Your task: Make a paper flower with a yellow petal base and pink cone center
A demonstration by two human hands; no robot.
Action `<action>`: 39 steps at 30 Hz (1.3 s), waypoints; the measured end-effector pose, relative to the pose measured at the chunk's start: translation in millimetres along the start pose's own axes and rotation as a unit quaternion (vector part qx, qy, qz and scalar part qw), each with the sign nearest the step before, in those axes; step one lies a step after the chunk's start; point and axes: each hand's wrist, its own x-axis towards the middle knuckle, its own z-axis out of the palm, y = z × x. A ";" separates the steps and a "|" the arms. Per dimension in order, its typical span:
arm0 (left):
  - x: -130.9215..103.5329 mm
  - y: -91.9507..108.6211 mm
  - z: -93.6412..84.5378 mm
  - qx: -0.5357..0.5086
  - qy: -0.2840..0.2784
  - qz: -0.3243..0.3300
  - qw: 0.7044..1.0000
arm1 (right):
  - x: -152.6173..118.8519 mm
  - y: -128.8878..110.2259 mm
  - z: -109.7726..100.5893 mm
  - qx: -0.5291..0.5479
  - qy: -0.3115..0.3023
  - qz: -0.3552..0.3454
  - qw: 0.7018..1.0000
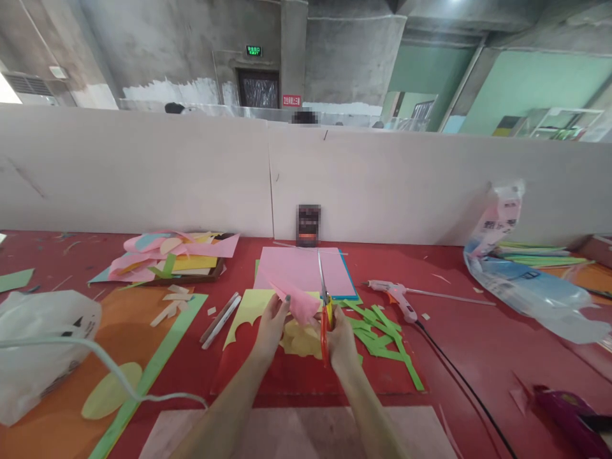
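My left hand [272,322] pinches a piece of pink paper [299,301] above the red work board. Held in my right hand [342,338] is a pair of scissors [326,312] with orange and yellow handles, its blades pointing up and away beside the pink paper's right edge. Below the hands lie yellow paper cutouts [302,339]. A yellow sheet [246,312] with scalloped cuts rests left of them, and green paper strips [382,338] are scattered to the right. Farther back, pink sheets [287,262] lie on a blue-edged stack.
Two pens [222,320] lie at left, near a tray of paper scraps [176,255]. A glue gun [394,296] with its cord is at right, and a purple tool [568,411] sits front right. A plastic bag [43,344] and cable [115,366] occupy the left. A white partition [382,185] stands behind.
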 end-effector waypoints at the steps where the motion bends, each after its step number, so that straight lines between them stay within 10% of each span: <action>1: -0.7 -0.3 -1.1 0.002 0.003 0.006 1.000 | -1.1 -0.7 1.4 0.006 -0.002 -0.005 1.000; 11: -7.8 7.2 -7.7 0.139 0.050 0.042 0.988 | -4.7 7.8 2.6 0.002 0.007 -0.008 1.000; 18: -8.1 4.7 -4.8 -0.016 0.034 -0.020 0.999 | -0.8 -4.7 -4.1 0.060 0.027 0.023 0.998; 39: -11.7 17.1 -4.2 -0.002 -0.022 0.011 1.000 | -10.0 -21.8 3.7 0.049 0.018 -0.003 0.999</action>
